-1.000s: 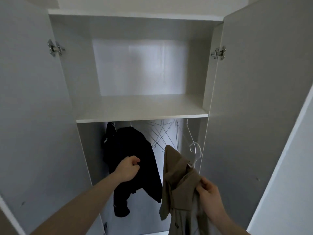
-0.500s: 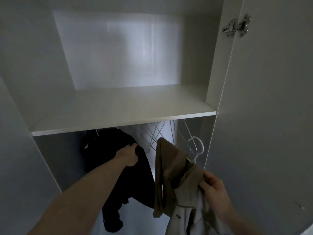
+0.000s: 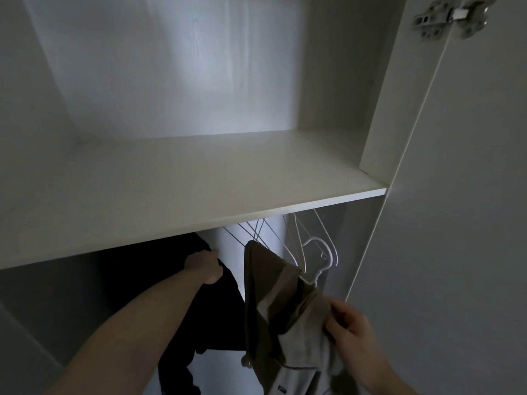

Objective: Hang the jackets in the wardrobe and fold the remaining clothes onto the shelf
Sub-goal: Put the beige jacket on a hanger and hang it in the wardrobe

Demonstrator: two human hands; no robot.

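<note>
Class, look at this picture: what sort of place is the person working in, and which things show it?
Most likely inside an open wardrobe: a white shelf, empty hangers beneath it, and a black jacket hanging there.

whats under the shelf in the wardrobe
Under the shelf hang a black jacket, gripped by the left hand, and bare hangers. The right hand holds a tan jacket on a white hanger. The shelf hides the rail.

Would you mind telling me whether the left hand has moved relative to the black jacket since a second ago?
Yes. The left hand has gone up and deeper in, from the front of the black jacket to its top, just under the shelf.
</note>
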